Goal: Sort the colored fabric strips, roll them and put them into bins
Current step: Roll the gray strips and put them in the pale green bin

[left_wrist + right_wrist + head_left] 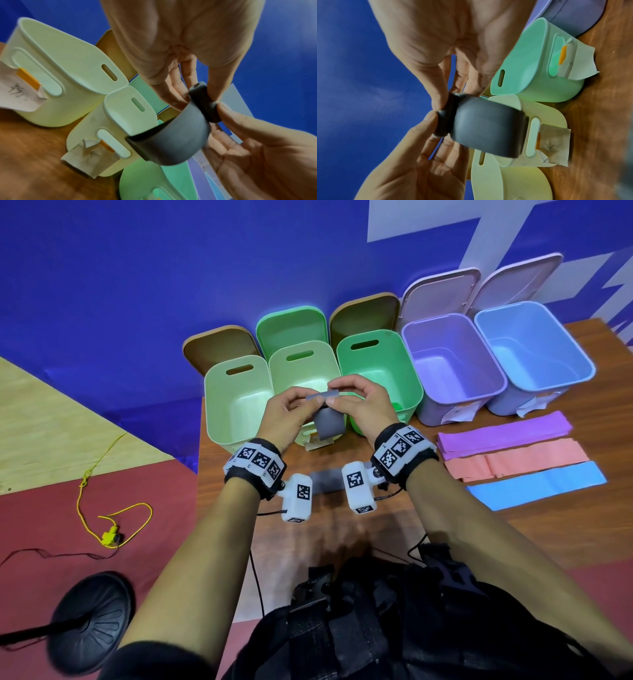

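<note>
1. The grey strip [328, 422] is held in the air above the near edge of the pale green bins, in front of the person. Its upper end has been wound into a tight roll [205, 102], and the loose tail hangs down from it.

2. The roll's long axis is seen to run left to right between the two hands; the tail points downward toward the table [479, 542].

3. The left hand [286, 414] and the right hand [364, 402] are brought close together, each pinching one end of the roll between thumb and fingertips.

4. The roll could be lost, in judgement, if either pinch is eased while the tail is unwound; the springy look of the material suggests it would uncoil. An uneven, coned roll could result if one hand turns faster than the other.

5. Purple [507, 431], pink [513, 462] and blue [534, 484] strips are laid flat to the right, well apart from the hands.

6. Five open bins are lined up behind: three green, one purple [455, 405], one blue [537, 402].
</note>
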`<state>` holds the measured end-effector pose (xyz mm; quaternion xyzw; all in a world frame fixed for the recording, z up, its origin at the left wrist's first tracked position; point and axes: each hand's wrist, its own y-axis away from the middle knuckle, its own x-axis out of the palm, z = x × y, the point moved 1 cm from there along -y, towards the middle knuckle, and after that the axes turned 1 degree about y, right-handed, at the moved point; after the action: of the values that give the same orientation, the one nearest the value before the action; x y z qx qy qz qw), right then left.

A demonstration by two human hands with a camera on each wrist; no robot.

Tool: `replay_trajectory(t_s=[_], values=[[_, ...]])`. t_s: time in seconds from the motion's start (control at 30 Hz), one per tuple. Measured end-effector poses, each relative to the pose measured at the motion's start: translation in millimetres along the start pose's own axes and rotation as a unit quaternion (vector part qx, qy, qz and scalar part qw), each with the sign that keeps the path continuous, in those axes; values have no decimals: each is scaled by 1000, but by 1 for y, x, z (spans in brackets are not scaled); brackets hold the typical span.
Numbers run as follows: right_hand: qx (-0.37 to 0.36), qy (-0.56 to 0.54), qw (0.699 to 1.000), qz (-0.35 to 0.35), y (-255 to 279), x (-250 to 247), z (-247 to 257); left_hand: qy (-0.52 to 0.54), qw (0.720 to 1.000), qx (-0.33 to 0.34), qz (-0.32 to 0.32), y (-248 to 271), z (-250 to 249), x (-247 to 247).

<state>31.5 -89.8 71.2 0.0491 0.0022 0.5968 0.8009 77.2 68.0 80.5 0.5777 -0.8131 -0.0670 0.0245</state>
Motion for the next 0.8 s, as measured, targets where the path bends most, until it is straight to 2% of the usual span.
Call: replay_trajectory(t_s=[0.17, 0.43, 0.67, 0.8], values=[[31, -20, 999, -1, -2, 2, -6, 5, 1000, 7, -3, -2, 2, -1], [0, -10, 1000, -1, -4, -1, -5, 14, 999, -35, -3, -4, 5, 3], [60, -29, 998, 5, -8, 2, -11, 11, 1000, -8, 11, -2, 3, 2], [37, -4, 999, -16, -9, 2, -13, 24, 999, -19, 14, -1, 3, 2]])
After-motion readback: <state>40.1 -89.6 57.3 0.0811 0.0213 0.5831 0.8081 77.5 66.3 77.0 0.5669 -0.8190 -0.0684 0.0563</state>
